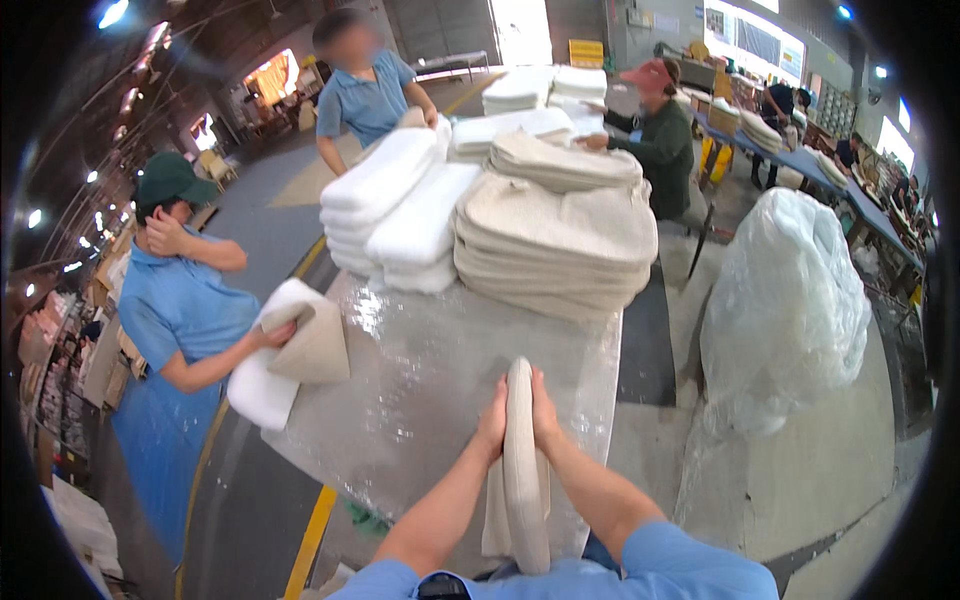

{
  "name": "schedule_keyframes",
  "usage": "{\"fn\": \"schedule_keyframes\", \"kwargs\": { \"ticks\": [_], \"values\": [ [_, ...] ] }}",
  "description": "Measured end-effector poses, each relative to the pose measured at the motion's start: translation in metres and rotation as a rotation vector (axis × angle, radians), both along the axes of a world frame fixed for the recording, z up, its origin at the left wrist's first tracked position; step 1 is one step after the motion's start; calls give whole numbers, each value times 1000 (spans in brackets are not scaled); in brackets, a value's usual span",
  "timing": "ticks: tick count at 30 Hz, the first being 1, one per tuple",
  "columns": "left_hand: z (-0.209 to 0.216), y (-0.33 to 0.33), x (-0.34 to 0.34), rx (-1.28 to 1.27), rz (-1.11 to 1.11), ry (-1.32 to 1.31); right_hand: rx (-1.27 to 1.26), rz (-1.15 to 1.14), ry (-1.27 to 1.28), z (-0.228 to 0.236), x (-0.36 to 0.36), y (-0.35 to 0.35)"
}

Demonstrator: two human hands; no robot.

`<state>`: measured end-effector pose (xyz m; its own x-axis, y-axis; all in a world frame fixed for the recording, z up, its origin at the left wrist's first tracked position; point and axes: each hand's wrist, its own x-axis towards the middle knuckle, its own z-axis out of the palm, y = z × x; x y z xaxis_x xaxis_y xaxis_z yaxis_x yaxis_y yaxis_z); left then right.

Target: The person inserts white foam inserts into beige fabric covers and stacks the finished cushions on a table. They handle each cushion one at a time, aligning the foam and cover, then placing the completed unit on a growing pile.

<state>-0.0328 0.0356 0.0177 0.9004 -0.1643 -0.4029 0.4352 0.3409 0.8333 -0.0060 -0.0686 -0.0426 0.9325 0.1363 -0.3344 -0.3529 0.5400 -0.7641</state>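
Observation:
A beige fabric-covered cushion stands on edge between my palms, close to my body and over the near end of the table. My left hand presses flat on its left side, and my right hand presses on its right side. Beneath the cushion hangs a beige flap of cloth. Farther up the plastic-covered table is a tall stack of beige fabric covers. White foam pads are piled to the left of that stack.
At the left, a person in a green cap holds a white pad and a beige cover. Two other people stand around the table's far part. A large clear plastic bag stands on the floor at right.

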Motion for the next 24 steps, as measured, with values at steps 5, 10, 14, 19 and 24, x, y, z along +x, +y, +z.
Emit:
{"fn": "schedule_keyframes", "kwargs": {
  "ticks": [5,10,14,19,24],
  "values": [
    [-34,2,20,138,-17,211,34,-130,75,-56,11,10],
    [-32,37,41,120,-9,116,55,-89,-35,-8,37,37],
    [51,35,54,242,61,-650,172,-12,-415,96,51,25],
    [141,32,33,78,244,-928,115,-108,-1006,194,26,30],
    [128,27,1,-94,140,-877,15,-137,-1027,177,-4,22]
  ]
}}
